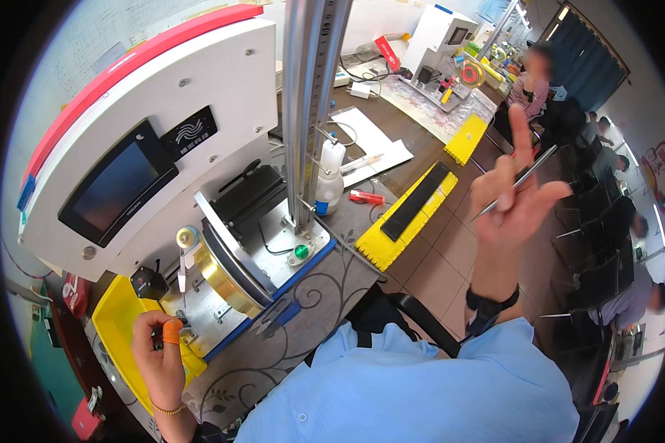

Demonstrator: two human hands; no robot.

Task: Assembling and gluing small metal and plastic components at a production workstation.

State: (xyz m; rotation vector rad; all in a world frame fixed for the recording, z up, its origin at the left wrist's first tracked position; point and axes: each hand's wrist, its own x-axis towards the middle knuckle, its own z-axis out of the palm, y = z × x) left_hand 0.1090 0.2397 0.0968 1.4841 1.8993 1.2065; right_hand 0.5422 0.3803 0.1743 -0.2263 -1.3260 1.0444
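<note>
My right hand is raised over the floor to the right, index finger stretched up and thumb out to the side. A slim, pointed metal tool, perhaps tweezers, lies across its palm, gripped among the fingers. Low on the left, my left hand, an orange finger cot on one finger, is curled at the near corner of a machine's metal base. Whether anything sits in its pinch is hidden. Beside it are a gold-rimmed wheel and a yellow tray.
A white machine panel with a dark screen and a metal column rise over the bench. Blue-handled pliers, a bottle, a red marker and a yellow strip lie around. Other people sit far right.
</note>
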